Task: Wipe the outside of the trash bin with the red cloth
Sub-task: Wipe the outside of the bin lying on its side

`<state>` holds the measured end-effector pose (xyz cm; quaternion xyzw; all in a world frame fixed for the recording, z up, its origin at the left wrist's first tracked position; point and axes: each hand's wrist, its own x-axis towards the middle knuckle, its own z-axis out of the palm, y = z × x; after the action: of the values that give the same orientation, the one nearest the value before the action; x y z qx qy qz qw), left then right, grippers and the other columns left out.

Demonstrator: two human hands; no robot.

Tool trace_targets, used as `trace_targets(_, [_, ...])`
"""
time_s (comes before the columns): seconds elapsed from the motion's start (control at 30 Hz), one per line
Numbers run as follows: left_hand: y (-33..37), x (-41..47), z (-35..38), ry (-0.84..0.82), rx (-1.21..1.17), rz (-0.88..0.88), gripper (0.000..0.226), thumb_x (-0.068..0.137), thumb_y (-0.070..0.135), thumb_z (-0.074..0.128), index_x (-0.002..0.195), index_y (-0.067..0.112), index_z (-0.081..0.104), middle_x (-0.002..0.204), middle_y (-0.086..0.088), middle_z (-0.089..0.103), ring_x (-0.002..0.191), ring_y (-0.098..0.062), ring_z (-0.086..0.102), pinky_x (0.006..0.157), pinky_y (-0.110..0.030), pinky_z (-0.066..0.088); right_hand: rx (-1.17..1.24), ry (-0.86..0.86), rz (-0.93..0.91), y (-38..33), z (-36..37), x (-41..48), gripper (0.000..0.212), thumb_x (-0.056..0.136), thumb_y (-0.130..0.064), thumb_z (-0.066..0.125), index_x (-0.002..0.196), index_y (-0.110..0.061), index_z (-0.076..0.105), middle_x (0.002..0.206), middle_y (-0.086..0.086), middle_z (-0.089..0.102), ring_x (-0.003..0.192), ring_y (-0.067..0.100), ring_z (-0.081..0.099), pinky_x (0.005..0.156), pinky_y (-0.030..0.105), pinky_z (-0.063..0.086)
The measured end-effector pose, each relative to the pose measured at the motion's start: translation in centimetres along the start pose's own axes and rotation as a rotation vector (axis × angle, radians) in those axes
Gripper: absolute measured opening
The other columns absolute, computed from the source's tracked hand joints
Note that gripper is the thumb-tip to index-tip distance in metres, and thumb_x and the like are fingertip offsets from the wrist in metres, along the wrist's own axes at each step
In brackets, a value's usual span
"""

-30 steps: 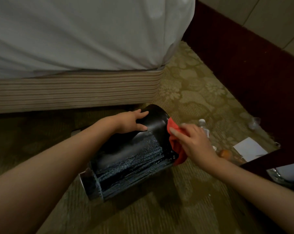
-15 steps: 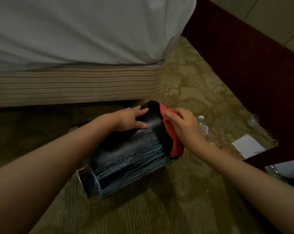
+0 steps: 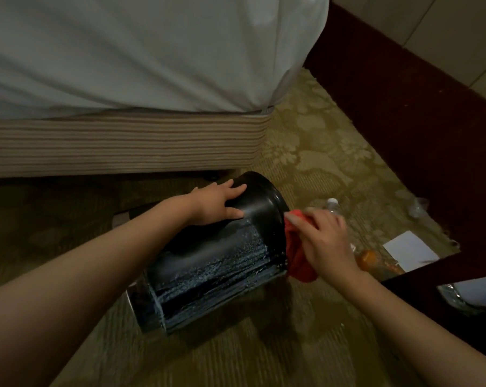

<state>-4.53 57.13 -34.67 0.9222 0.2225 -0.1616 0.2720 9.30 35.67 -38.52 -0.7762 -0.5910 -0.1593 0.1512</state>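
Reaches in from 8 o'clock with the left arm and lays the left hand (image 3: 216,203) flat on the upper curve of the trash bin (image 3: 208,263), with fingers spread and nearly straight and the thumb apart lower on the wall, pressing rather than gripping. Comes in from 4 o'clock with the right arm and bends the right hand (image 3: 327,243) down at the wrist, with fingers curled over the red cloth (image 3: 299,261) and the forefinger stretched toward 10 o'clock to the bin's rim. Holds that cloth bunched between the palm and the round end of the bin that faces 2 o'clock, touching the edge there and hanging in soft folds below the hand. Finds the bin on its side on the carpet (image 3: 236,358) at the middle of the view, running from 7 o'clock to 1 o'clock: a black cylinder, glossy and smooth along the top, streaked with pale speckles in ridged bands along the lower side, ringed with a shinier band at the 7 o'clock end. Shows olive and tan patterned pile beneath, a white-sheeted bed (image 3: 152,51) with a striped fabric base (image 3: 124,143) at 11 o'clock, a clear plastic bottle (image 3: 332,205) just beyond the right hand, a white sheet of paper (image 3: 408,247) and an orange item (image 3: 369,259), too blurred to name, at 3 o'clock, and a dark red skirting (image 3: 417,121) at 1 o'clock
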Motion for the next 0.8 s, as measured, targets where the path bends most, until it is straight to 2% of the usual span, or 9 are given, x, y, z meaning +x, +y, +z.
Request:
trace_targets(0.2, [-0.2,0.2,-0.4,0.005,-0.032,-0.011,0.068,0.093,0.041,0.046,0.148,0.033,0.006,0.158,-0.001,0.000,0.144,-0.027,0.002,0.115,-0.053,0.008,-0.090,-0.048,0.009,-0.6,-0.2,6.0,0.029,0.086,-0.015,0.059,0.112,-0.020,0.067,0.100,0.010,0.061,0.093,0.032,0.057,0.076,0.041,0.034])
trace_targets(0.27, [-0.2,0.2,-0.4,0.003,-0.024,-0.017,0.069,0.093,0.042,0.047,0.148,0.032,0.006,0.158,-0.001,-0.001,0.144,-0.027,0.002,0.115,-0.052,0.009,-0.118,-0.123,0.053,-1.2,0.6,8.2,0.031,0.091,-0.019,0.052,0.119,-0.025,0.062,0.107,0.008,0.057,0.102,0.031,0.050,0.080,0.039,0.028])
trace_targets(0.33, [-0.1,0.0,-0.2,0.005,-0.027,-0.013,0.070,0.093,0.041,0.048,0.148,0.032,0.006,0.158,-0.002,-0.001,0.144,-0.027,0.003,0.116,-0.049,0.008,-0.103,-0.153,0.064,-1.6,1.1,9.1,0.032,0.092,-0.020,0.048,0.121,-0.024,0.061,0.108,0.009,0.055,0.104,0.032,0.047,0.080,0.039,0.027])
trace_targets(0.43, [0.0,-0.1,-0.1,0.013,-0.027,0.020,0.072,0.091,0.042,0.051,0.148,0.031,0.008,0.158,-0.002,0.002,0.144,-0.025,0.006,0.117,-0.035,0.008,0.044,-0.053,0.029,-1.1,0.5,5.5,0.030,0.087,-0.014,0.051,0.112,-0.014,0.067,0.099,0.016,0.061,0.090,0.036,0.056,0.073,0.043,0.040])
trace_targets(0.5, [-0.3,-0.2,-0.1,0.026,-0.043,0.036,0.072,0.091,0.042,0.052,0.148,0.031,0.010,0.158,-0.001,0.003,0.144,-0.023,0.008,0.115,-0.032,0.010,0.083,-0.022,-0.014,-0.4,0.2,0.8,0.033,0.086,-0.016,0.050,0.116,-0.013,0.064,0.099,0.016,0.063,0.087,0.035,0.059,0.071,0.043,0.046])
trace_targets(0.57, [-0.4,-0.2,-0.2,0.036,-0.068,0.036,0.071,0.090,0.041,0.052,0.148,0.031,0.011,0.158,0.000,0.005,0.144,-0.021,0.009,0.115,-0.032,0.010,0.076,-0.056,-0.031,0.0,0.5,-3.5,0.039,0.082,-0.014,0.057,0.121,-0.016,0.058,0.100,0.015,0.066,0.087,0.032,0.063,0.073,0.041,0.046])
trace_targets(0.63, [-0.4,-0.2,-0.1,0.034,-0.049,0.029,0.071,0.091,0.042,0.051,0.148,0.032,0.010,0.158,0.000,0.004,0.144,-0.021,0.007,0.117,-0.036,0.008,0.055,-0.052,0.002,-0.1,1.1,-5.7,0.036,0.084,-0.016,0.054,0.118,-0.014,0.063,0.100,0.014,0.067,0.085,0.030,0.065,0.071,0.038,0.045])
trace_targets(0.7, [-0.3,-0.1,0.0,0.020,-0.004,0.016,0.069,0.092,0.044,0.047,0.148,0.033,0.007,0.158,0.000,0.001,0.145,-0.022,0.003,0.117,-0.048,0.008,0.054,-0.011,0.014,0.0,1.5,-5.5,0.032,0.086,-0.018,0.049,0.112,-0.013,0.068,0.099,0.012,0.067,0.085,0.028,0.064,0.071,0.035,0.042])
trace_targets(0.8, [-0.6,0.3,-0.1,0.020,-0.017,0.010,0.068,0.093,0.043,0.046,0.148,0.034,0.007,0.158,0.000,0.000,0.145,-0.022,0.003,0.116,-0.052,0.010,0.028,0.066,-0.062,0.4,1.3,-2.4,0.028,0.088,-0.018,0.050,0.109,-0.014,0.069,0.098,0.010,0.066,0.087,0.028,0.062,0.074,0.035,0.038])
